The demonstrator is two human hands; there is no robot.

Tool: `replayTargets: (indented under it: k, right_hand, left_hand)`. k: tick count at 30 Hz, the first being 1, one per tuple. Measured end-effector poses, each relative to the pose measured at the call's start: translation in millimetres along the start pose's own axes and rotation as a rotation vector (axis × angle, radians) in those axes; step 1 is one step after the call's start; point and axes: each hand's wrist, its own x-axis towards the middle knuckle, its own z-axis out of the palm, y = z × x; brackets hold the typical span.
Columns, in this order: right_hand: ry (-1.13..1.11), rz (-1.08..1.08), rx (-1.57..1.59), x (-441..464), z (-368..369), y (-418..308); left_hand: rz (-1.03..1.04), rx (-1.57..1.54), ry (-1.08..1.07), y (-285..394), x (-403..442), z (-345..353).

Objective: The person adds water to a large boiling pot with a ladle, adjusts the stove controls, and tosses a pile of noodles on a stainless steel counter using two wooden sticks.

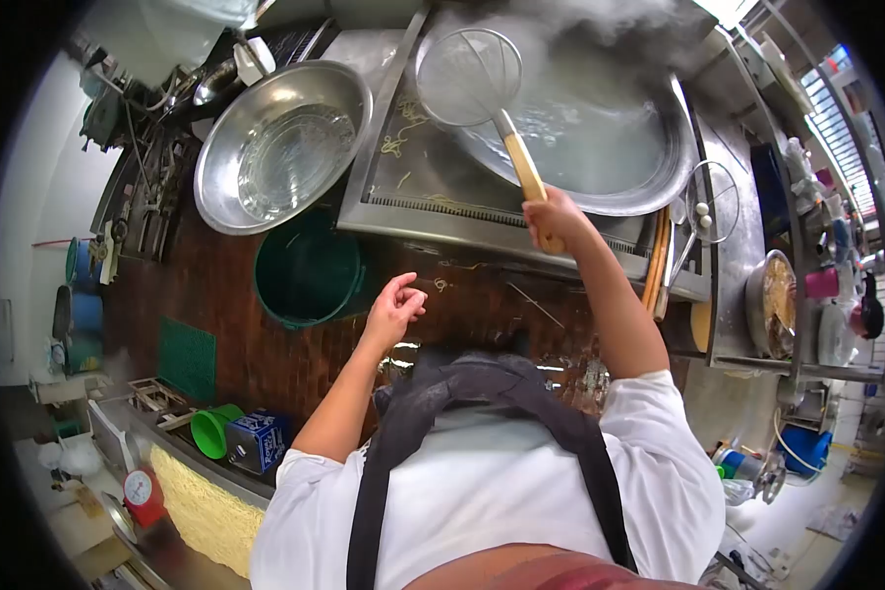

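Note:
My right hand (pixel 556 218) is wrapped round the wooden handle of a round wire-mesh skimmer (pixel 524 167). The skimmer's mesh head is raised over the left side of a large wok (pixel 610 206) of steaming water. Lower and to the left, my left hand (pixel 395 313) is held in the air with nothing in it, its fingers loosely bent and apart. Beside it stands a dark green bucket (pixel 310 315) on the floor. A wide metal basin (pixel 216 197) with clear water in it is beyond the bucket. Stray noodle strands (pixel 393 145) lie on the steel stove top (pixel 403 192).
Long wooden sticks (pixel 656 261) and another wire skimmer (pixel 718 202) lie right of the wok. Farther right, a metal bowl (pixel 757 305) holds yellowish food. Behind me on the left are a green container (pixel 208 433), a blue box (pixel 256 440) and a red scale (pixel 143 495). Steam covers the back.

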Motion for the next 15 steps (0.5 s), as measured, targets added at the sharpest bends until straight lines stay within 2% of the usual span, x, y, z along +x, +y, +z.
replayTargets:
  k: [4,7,8,10,15]
  right_hand:
    - [0.134,-0.034,-0.289,-77,43,4]
    - [0.351,-0.380,-0.865,-82,59,81]
    - [0.346,-0.221,-0.755,-70,58,110]
    - [0.440,-0.430,-0.973,-60,66,148]
    - [0.370,-0.280,-1.017,-65,70,146]
  left_hand:
    - [-0.006,-0.035,0.016,-8,-8,-32]
    - [-0.021,-0.031,0.030,-7,-6,-43]
    - [-0.015,-0.032,0.027,-9,-2,-45]
    - [-0.010,-0.015,0.024,2,6,-40]
    - [0.011,-0.031,0.017,31,17,-15]
